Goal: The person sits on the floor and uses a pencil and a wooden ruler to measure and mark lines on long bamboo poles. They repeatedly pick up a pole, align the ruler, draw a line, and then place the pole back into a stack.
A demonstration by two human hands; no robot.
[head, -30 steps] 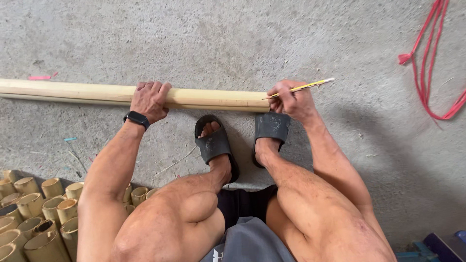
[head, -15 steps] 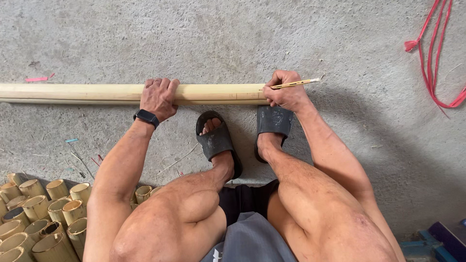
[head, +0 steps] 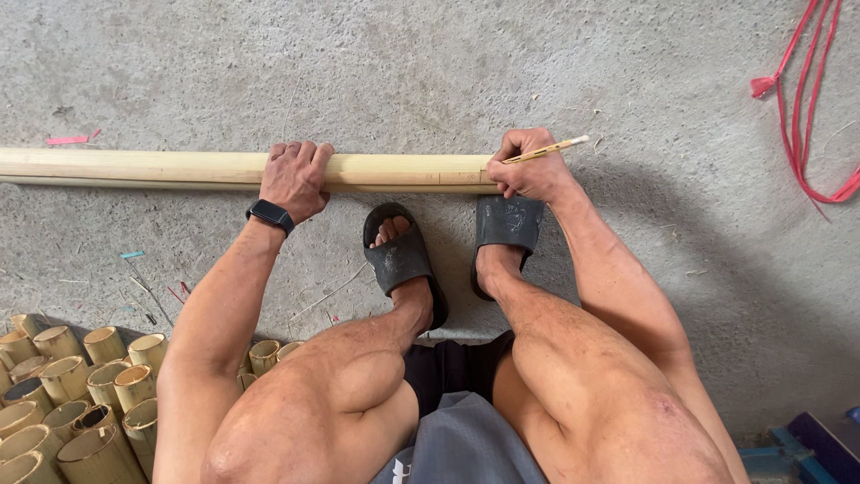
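Observation:
A long pale bamboo pole (head: pixel 179 168) lies across the concrete floor in front of my feet. My left hand (head: pixel 294 179) rests palm-down on top of the pole, pressing it, with a black wristband on the wrist. My right hand (head: pixel 530 167) grips a yellow pencil (head: pixel 548 149) at the pole's right end, its tip touching the bamboo there. Both my feet in black slide sandals (head: pixel 405 260) sit just below the pole, the right sandal (head: pixel 507 224) right under my right hand.
Several short cut bamboo tubes (head: pixel 72 394) stand bundled at the lower left. A red cord (head: pixel 797 108) trails over the floor at the upper right. A small pink scrap (head: pixel 70 139) lies above the pole's left part. Blue objects (head: pixel 806 444) show at the bottom right corner.
The view has shifted slightly. My right hand has stayed at the pole's end with the pencil, its tip now lower against the bamboo. My left hand keeps its place on the pole.

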